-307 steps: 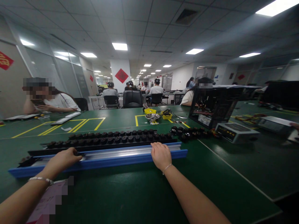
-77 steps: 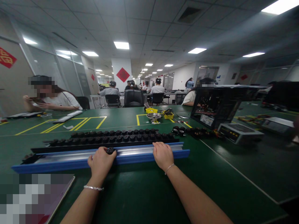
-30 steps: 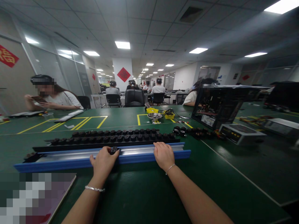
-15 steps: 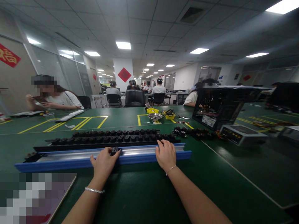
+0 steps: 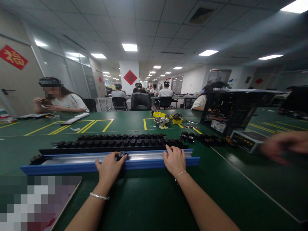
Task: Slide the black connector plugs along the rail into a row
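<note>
A long rail (image 5: 144,164) with blue edges and a shiny metal channel lies across the table in front of me. My left hand (image 5: 110,166) is closed at its middle, thumb and fingers pinching a small round black part (image 5: 122,154) that sits in the channel. Further along to the right, my right hand (image 5: 175,158) rests over the rail with its fingers outstretched, gripping nothing that I can see. Just behind the rail run rows of similar black round parts (image 5: 134,142) on black strips. A few more black parts (image 5: 36,158) lie at the rail's left end.
Another person's blurred hand (image 5: 286,146) reaches in from the right, by a power supply unit (image 5: 250,139). An open computer case (image 5: 223,112) stands behind. Further back are a metal bowl (image 5: 161,121) and a yellow tray (image 5: 159,114). A pixelated flat object (image 5: 60,199) lies front left.
The view has shifted slightly, moving the scene a little rightward. Another person's hand has come in at the right. My hands keep their places on the rail and the black part.
</note>
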`<state>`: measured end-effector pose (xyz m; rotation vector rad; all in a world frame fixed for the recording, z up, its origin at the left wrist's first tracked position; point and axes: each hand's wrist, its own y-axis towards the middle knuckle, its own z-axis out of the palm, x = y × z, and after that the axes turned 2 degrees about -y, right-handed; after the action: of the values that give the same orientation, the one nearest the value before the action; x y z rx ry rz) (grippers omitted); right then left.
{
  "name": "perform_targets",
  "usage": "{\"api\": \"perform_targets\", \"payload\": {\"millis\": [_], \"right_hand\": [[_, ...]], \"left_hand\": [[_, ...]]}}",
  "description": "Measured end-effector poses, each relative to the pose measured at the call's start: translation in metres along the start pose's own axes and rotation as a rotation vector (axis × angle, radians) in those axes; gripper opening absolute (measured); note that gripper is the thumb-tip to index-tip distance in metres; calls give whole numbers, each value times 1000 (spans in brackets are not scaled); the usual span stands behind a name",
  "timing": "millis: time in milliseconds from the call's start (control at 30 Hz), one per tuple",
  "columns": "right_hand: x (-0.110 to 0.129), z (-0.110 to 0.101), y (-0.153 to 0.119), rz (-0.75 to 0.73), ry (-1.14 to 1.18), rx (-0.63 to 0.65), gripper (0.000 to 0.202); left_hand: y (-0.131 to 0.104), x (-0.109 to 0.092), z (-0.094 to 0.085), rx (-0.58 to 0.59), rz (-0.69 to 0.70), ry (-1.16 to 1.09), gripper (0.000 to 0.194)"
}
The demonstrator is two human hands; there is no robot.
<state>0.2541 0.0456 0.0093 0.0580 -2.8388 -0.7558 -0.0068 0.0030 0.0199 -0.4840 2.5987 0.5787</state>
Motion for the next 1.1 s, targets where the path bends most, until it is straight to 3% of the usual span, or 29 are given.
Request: {"api": "perform_targets", "payload": {"millis": [1100], "right_hand": [[-1,-2,0,-44,-2,22,37]], "left_hand": [[-6,-10,2,31,96,37,40]]}}
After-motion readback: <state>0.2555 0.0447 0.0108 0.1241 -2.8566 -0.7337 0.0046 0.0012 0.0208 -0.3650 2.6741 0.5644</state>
